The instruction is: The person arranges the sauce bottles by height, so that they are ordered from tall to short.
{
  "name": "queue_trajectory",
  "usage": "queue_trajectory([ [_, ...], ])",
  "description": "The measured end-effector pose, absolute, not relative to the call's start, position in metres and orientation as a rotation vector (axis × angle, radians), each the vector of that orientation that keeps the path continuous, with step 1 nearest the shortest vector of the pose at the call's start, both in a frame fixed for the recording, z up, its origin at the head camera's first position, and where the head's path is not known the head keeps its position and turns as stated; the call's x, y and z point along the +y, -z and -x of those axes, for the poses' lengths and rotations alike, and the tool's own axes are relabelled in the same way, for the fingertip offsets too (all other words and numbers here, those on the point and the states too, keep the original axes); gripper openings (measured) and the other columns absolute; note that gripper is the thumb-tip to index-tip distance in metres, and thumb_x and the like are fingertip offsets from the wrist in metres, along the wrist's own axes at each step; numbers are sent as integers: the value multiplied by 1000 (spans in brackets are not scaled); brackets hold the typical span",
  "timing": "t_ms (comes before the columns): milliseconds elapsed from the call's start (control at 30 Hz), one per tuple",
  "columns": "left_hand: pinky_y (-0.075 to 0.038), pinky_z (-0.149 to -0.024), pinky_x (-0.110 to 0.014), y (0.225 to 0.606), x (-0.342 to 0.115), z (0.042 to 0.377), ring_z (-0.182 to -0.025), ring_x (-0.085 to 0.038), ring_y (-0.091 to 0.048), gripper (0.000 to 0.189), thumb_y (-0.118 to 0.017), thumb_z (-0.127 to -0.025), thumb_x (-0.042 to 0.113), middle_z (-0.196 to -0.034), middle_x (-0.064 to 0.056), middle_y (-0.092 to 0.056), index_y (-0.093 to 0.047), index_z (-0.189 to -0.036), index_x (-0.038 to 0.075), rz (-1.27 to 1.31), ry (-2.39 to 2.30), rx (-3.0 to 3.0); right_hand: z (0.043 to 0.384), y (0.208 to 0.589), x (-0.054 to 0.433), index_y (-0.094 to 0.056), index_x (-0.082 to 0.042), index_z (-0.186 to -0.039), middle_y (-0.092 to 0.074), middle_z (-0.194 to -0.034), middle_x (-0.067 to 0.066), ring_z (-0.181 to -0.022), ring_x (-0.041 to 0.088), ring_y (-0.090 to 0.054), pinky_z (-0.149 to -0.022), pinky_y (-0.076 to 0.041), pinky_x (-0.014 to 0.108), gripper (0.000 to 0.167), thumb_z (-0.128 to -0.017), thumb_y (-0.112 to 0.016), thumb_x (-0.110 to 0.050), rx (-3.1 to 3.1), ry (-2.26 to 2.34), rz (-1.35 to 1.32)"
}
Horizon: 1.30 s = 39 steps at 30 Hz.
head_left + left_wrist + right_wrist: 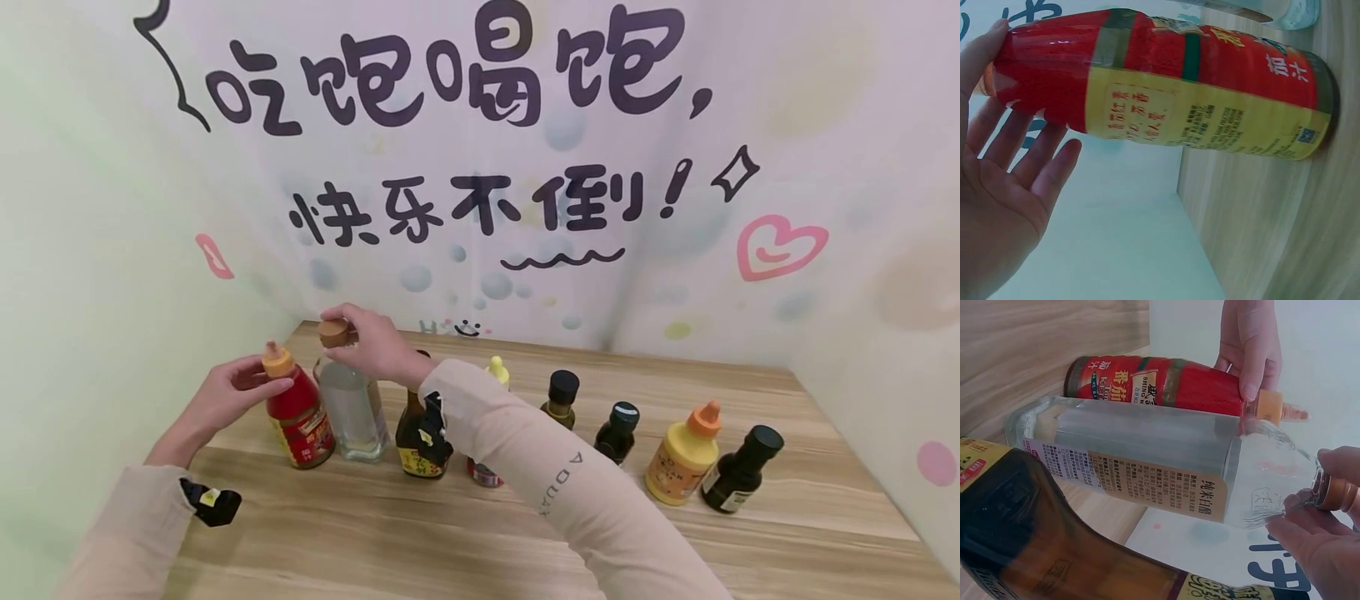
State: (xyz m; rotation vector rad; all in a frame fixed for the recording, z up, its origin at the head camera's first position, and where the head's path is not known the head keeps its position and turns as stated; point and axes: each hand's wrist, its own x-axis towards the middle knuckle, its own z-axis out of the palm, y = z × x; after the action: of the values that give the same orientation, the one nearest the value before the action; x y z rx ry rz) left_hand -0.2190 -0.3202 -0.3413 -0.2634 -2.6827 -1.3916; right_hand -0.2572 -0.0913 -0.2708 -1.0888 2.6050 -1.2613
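The clear bottle stands upright on the wooden table (pixel 337 542), and the right hand (pixel 377 343) grasps it from above, thumb and fingers round its brown cap (pixel 333 334). Just to the left of the clear bottle (pixel 352 408) is the red ketchup bottle (pixel 295 408), its neck held between the thumb and fingers of the left hand (pixel 225 392); a dark sauce bottle (pixel 416 454) stands to its right. The clear bottle looks like glass — likely stiff, smooth, breakable and fairly heavy, though its fill is hard to tell. Its neck under the cap seems the surest hold; the ketchup bottle, probably squeezable plastic, should give slightly — best taken at the narrow shoulder.
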Motion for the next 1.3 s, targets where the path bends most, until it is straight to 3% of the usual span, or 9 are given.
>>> queue_trajectory([
  [333,-45,-72,-20,349,-322,221,-86,4,-52,49,-56,-87,27,-96,17,-54,-45,-124,-5,271,1423,-2653,259,271,-93,-48,-10,-118,-55,-108,4,-93,11,-53,-73,-42,13,42,-80,-65,-7,2623,1239,1094],
  [533,-47,-73,-27,349,-324,219,-85,3,-52,49,-56,-88,25,-97,14,-55,-44,-124,-6,260,1434,-2639,259,271,-94,-50,-12,-118,-55,-108,2,-95,11,-54,-74,-43,15,42,-79,-65,-5,2574,1295,1065],
  [833,-46,-73,-22,353,-320,225,-85,4,-53,51,-56,-87,26,-102,5,-57,-44,-124,-7,225,1495,-2602,263,266,-92,-55,-12,-117,-58,-106,3,-87,9,-55,-71,-42,14,42,-77,-67,-7,2634,1240,1075],
  [1100,-46,-76,-27,354,-319,223,-88,-1,-52,50,-54,-89,28,-115,-19,-53,-44,-125,-4,216,1475,-2616,262,261,-94,-54,-10,-116,-58,-103,3,-83,10,-52,-68,-41,15,41,-77,-68,-6,2660,1161,1078],
  [1200,-46,-75,-27,355,-320,222,-88,0,-52,50,-54,-88,28,-114,-17,-54,-44,-126,-4,202,1473,-2610,262,259,-95,-54,-10,-115,-57,-104,3,-83,10,-53,-69,-41,15,41,-76,-68,-6,2660,1142,1085],
  [1300,-46,-74,-24,357,-319,222,-87,1,-52,50,-55,-88,27,-109,-7,-57,-45,-124,-5,203,1490,-2593,263,259,-94,-54,-9,-115,-57,-104,4,-85,12,-53,-69,-42,16,42,-76,-69,-6,2666,1137,1051],
])
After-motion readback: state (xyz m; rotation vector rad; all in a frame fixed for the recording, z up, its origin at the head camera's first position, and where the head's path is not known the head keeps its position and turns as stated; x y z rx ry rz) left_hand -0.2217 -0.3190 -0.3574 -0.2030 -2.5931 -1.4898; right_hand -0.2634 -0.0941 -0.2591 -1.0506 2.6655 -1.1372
